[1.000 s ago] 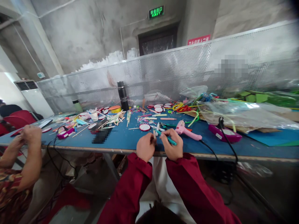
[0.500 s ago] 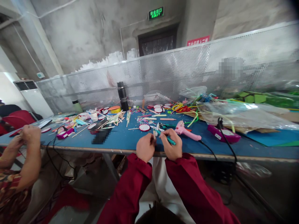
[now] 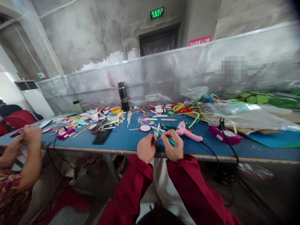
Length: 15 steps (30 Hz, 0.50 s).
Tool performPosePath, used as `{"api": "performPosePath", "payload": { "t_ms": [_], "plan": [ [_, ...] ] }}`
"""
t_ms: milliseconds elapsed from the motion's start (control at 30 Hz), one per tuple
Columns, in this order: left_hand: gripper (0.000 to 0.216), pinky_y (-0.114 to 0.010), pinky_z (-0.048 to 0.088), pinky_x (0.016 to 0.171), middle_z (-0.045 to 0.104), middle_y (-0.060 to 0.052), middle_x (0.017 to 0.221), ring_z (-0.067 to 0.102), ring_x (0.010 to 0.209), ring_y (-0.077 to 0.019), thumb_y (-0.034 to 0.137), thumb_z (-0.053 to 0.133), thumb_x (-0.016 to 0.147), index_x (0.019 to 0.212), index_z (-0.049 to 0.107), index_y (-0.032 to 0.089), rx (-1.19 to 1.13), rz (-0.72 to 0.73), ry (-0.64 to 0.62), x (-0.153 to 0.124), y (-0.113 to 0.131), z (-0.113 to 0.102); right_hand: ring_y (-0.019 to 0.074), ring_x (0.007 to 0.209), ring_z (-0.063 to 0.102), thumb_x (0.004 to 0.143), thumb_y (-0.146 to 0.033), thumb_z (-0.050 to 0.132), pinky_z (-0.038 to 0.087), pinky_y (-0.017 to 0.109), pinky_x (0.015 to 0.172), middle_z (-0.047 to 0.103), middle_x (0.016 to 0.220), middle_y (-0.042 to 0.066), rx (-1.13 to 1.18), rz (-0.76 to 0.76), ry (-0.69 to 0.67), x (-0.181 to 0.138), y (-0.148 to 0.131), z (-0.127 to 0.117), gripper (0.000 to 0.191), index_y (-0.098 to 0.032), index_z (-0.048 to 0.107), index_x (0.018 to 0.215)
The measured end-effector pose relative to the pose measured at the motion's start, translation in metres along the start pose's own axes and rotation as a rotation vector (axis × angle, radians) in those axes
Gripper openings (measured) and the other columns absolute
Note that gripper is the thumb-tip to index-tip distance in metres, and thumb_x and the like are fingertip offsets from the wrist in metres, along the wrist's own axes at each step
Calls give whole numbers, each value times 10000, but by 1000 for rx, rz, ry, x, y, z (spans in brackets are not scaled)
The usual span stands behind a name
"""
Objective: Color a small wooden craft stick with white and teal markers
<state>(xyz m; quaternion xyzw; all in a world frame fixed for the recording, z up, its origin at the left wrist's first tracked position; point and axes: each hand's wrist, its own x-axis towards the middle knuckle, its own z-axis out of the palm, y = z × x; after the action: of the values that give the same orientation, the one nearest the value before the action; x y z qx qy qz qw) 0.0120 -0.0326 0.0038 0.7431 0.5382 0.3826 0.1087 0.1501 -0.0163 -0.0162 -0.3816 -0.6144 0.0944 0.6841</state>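
Close to the table's front edge, my left hand (image 3: 146,148) is closed on a short, pale strip (image 3: 155,134) that pokes up past the fingertips. My right hand (image 3: 175,147) pinches a teal pen-like tool (image 3: 172,142), whose far end comes near the strip; whether they touch I cannot tell. Beyond the hands lies a round white disc with a red rim (image 3: 145,128). A pink glue gun (image 3: 188,133) rests just right of my right hand, its cord running off the front edge.
At left, a co-worker's hands (image 3: 31,134) are over the blue table (image 3: 126,143). Bundled sticks (image 3: 117,120), a black bottle (image 3: 123,97) and a dark flat object (image 3: 102,136) stand or lie left of centre. A purple device (image 3: 226,135) and plastic bags (image 3: 248,114) occupy the right.
Almost nothing differs. The view has shifted very slightly, and both my hands keep the same hold close together.
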Motion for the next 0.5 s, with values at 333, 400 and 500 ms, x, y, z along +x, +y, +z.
{"api": "performPosePath", "payload": {
  "t_ms": [333, 400, 500],
  "plan": [
    [154, -274, 379, 706, 710, 0, 804, 624, 792, -169, 255, 512, 961, 822, 570, 223, 12, 0, -7, 0, 1, -1, 187, 735, 594, 919, -267, 572, 455, 324, 696, 617, 727, 1, 0, 4, 10, 1, -1, -1, 152, -226, 596, 775],
    [157, -272, 381, 712, 712, 1, 812, 628, 801, -169, 260, 513, 963, 821, 572, 224, 10, 4, -5, 0, 0, 0, 187, 734, 592, 917, -265, 575, 453, 325, 697, 617, 728, 1, 3, 1, 12, 1, -2, 0, 148, -226, 593, 775],
    [154, -270, 383, 717, 712, 2, 810, 629, 803, -168, 258, 516, 962, 823, 571, 224, 7, 9, -2, -1, -1, 0, 184, 730, 584, 919, -260, 574, 450, 323, 695, 607, 721, -1, 11, -5, 4, 1, -2, 0, 167, -225, 579, 756]
  ]
}}
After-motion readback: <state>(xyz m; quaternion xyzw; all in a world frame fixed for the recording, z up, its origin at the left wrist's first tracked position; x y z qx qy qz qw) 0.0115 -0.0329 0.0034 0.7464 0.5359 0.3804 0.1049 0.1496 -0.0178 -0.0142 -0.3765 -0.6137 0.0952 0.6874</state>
